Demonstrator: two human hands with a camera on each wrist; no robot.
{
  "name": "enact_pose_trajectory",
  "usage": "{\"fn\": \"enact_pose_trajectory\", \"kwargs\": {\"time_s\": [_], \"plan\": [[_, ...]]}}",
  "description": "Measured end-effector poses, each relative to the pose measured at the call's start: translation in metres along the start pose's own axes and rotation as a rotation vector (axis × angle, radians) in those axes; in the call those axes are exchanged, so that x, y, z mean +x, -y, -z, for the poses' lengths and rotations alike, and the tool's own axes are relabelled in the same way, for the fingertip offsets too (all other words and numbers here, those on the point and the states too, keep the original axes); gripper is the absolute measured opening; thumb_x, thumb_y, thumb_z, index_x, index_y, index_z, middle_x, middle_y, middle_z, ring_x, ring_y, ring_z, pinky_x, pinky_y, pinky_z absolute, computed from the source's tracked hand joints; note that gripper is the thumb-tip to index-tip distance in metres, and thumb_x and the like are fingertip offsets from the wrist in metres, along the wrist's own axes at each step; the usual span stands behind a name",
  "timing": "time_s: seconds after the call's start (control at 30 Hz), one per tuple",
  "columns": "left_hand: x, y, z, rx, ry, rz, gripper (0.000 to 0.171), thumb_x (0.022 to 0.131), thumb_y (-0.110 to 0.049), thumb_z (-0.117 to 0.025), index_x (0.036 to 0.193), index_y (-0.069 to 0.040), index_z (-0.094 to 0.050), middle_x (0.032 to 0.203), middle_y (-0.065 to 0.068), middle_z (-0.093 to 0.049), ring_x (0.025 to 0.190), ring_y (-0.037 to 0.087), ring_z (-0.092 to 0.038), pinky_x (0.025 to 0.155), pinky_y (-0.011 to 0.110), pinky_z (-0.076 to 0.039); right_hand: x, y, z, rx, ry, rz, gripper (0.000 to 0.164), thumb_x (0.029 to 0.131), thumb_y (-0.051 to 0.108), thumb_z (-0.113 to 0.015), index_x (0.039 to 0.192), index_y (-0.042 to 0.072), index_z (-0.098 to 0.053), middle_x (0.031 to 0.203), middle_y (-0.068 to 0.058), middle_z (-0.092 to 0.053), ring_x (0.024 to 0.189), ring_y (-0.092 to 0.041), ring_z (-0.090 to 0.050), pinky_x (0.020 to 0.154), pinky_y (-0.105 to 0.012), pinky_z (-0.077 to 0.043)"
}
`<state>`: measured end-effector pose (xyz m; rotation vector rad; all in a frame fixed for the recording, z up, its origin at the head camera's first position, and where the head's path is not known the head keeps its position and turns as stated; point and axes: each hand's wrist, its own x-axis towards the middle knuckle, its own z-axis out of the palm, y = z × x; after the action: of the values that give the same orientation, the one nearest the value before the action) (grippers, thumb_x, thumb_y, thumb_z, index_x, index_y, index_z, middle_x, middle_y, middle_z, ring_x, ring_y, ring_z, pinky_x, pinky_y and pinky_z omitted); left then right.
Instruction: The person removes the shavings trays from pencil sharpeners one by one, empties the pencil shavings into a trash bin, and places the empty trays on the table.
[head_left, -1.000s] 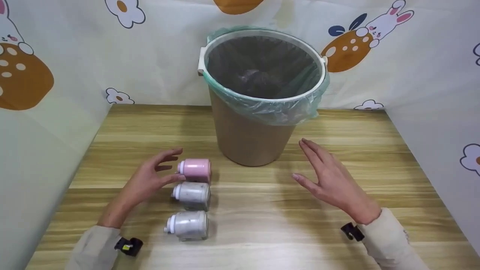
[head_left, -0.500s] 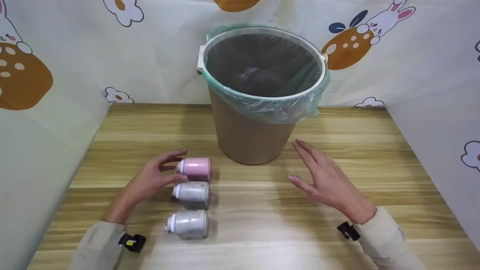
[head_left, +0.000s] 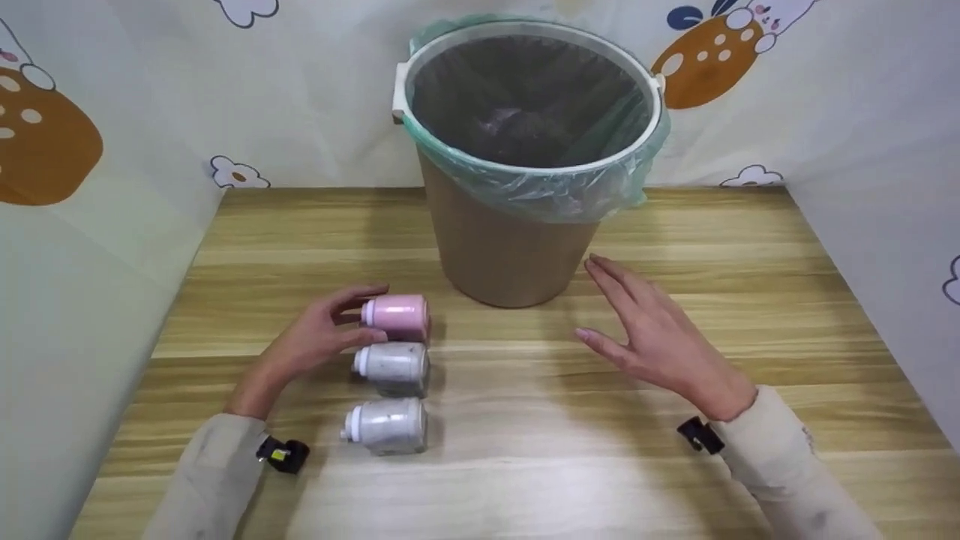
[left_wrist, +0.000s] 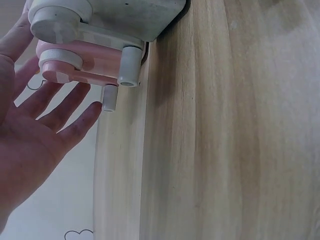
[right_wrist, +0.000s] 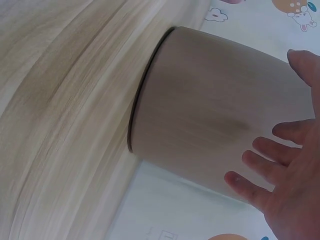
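Three bottle-like containers with white collars lie in a column on the table: a pink container point(head_left: 401, 313) farthest off, a grey-white container point(head_left: 394, 365) in the middle and another grey-white container point(head_left: 390, 425) nearest. My left hand point(head_left: 319, 326) is spread at the collar end of the pink one, thumb and fingers on either side of it; firm contact cannot be made out. In the left wrist view a white peg point(left_wrist: 109, 98) sticks out beside the pink cap, close to a fingertip. My right hand point(head_left: 652, 337) hovers with extended fingers, holding nothing, near the base of the bin point(head_left: 510, 255).
The tall brown bin stands at the back middle, its white rim point(head_left: 525, 169) lined with a greenish plastic bag point(head_left: 555, 199). Patterned cloth walls point(head_left: 315, 97) enclose the wooden table point(head_left: 525, 420) at the back and both sides.
My left hand has edged right, closer around the pink container's collar. My right hand has shifted slightly left. The head view has tilted downward; the containers and bin stay in place.
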<state>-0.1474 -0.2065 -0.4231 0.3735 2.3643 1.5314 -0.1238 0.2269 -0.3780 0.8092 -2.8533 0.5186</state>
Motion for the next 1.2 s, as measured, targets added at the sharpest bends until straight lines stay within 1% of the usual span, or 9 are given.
{"fn": "enact_pose_trajectory", "kwargs": {"time_s": [0.2, 0.3, 0.43, 0.53, 0.63, 0.7, 0.9, 0.97, 1.2], "plan": [[0.001, 0.0, 0.003, 0.01, 0.015, 0.026, 0.072, 0.085, -0.022, -0.079, 0.148, -0.009, -0.047, 0.145, 0.02, -0.054, 0.132, 0.037, -0.054, 0.107, 0.042, -0.053, 0.003, 0.004, -0.001, 0.012, 0.017, 0.011, 0.083, 0.095, 0.047, -0.065, 0.159, 0.011, -0.027, 0.162, -0.012, -0.032, 0.146, -0.034, -0.037, 0.119, -0.059, -0.034], [0.005, -0.003, 0.004, 0.017, 0.016, 0.021, 0.069, 0.086, -0.019, -0.079, 0.147, -0.008, -0.047, 0.143, 0.021, -0.055, 0.131, 0.037, -0.055, 0.104, 0.037, -0.055, 0.007, 0.003, 0.001, 0.006, 0.004, 0.031, 0.083, 0.095, 0.047, -0.065, 0.159, 0.011, -0.026, 0.162, -0.012, -0.033, 0.145, -0.033, -0.038, 0.118, -0.059, -0.034], [0.009, -0.005, 0.004, 0.007, 0.021, 0.005, 0.068, 0.087, -0.016, -0.078, 0.147, -0.006, -0.048, 0.142, 0.022, -0.055, 0.13, 0.038, -0.056, 0.101, 0.031, -0.056, 0.01, 0.002, 0.003, -0.003, -0.035, 0.068, 0.083, 0.094, 0.043, -0.068, 0.158, 0.009, -0.028, 0.161, -0.013, -0.035, 0.144, -0.033, -0.039, 0.117, -0.058, -0.036], [0.01, -0.003, 0.003, -0.001, 0.022, 0.003, 0.067, 0.087, -0.016, -0.077, 0.147, -0.006, -0.048, 0.142, 0.022, -0.055, 0.13, 0.037, -0.056, 0.1, 0.027, -0.055, 0.011, 0.002, 0.002, -0.008, -0.046, 0.091, 0.083, 0.093, 0.041, -0.069, 0.158, 0.008, -0.028, 0.16, -0.014, -0.036, 0.144, -0.033, -0.04, 0.116, -0.057, -0.037], [0.007, 0.001, 0.001, -0.006, 0.022, 0.018, 0.067, 0.087, -0.016, -0.077, 0.147, -0.006, -0.048, 0.142, 0.022, -0.055, 0.129, 0.037, -0.056, 0.099, 0.024, -0.055, 0.01, 0.003, -0.001, -0.004, -0.039, 0.1, 0.083, 0.094, 0.042, -0.068, 0.158, 0.009, -0.028, 0.16, -0.014, -0.036, 0.144, -0.033, -0.04, 0.116, -0.058, -0.037], [0.005, 0.003, -0.001, -0.004, 0.023, 0.026, 0.068, 0.087, -0.017, -0.078, 0.147, -0.006, -0.048, 0.142, 0.021, -0.055, 0.129, 0.037, -0.057, 0.099, 0.026, -0.056, 0.007, 0.005, -0.004, 0.001, -0.029, 0.096, 0.083, 0.094, 0.043, -0.068, 0.158, 0.01, -0.027, 0.16, -0.014, -0.036, 0.143, -0.033, -0.041, 0.116, -0.057, -0.037], [0.007, 0.003, -0.003, 0.016, 0.005, 0.003, 0.068, 0.087, -0.017, -0.078, 0.146, -0.005, -0.048, 0.143, 0.023, -0.054, 0.13, 0.039, -0.056, 0.106, 0.043, -0.053, 0.009, 0.005, -0.003, -0.008, -0.024, 0.091, 0.083, 0.094, 0.046, -0.067, 0.158, 0.011, -0.028, 0.16, -0.013, -0.036, 0.144, -0.033, -0.041, 0.116, -0.056, -0.038], [0.006, 0.004, -0.003, 0.02, 0.005, -0.003, 0.068, 0.087, -0.018, -0.078, 0.146, -0.005, -0.048, 0.144, 0.023, -0.054, 0.129, 0.039, -0.056, 0.106, 0.042, -0.053, 0.009, 0.006, -0.003, -0.006, -0.017, 0.086, 0.082, 0.095, 0.047, -0.066, 0.158, 0.011, -0.028, 0.16, -0.013, -0.036, 0.144, -0.032, -0.04, 0.116, -0.056, -0.038], [0.01, 0.003, -0.004, 0.023, 0.009, -0.007, 0.068, 0.088, -0.017, -0.077, 0.147, -0.005, -0.047, 0.144, 0.024, -0.053, 0.128, 0.039, -0.057, 0.1, 0.03, -0.056, 0.012, 0.005, -0.003, -0.019, -0.015, 0.09, 0.082, 0.095, 0.047, -0.065, 0.158, 0.012, -0.028, 0.16, -0.012, -0.037, 0.143, -0.032, -0.042, 0.117, -0.054, -0.039]]}}
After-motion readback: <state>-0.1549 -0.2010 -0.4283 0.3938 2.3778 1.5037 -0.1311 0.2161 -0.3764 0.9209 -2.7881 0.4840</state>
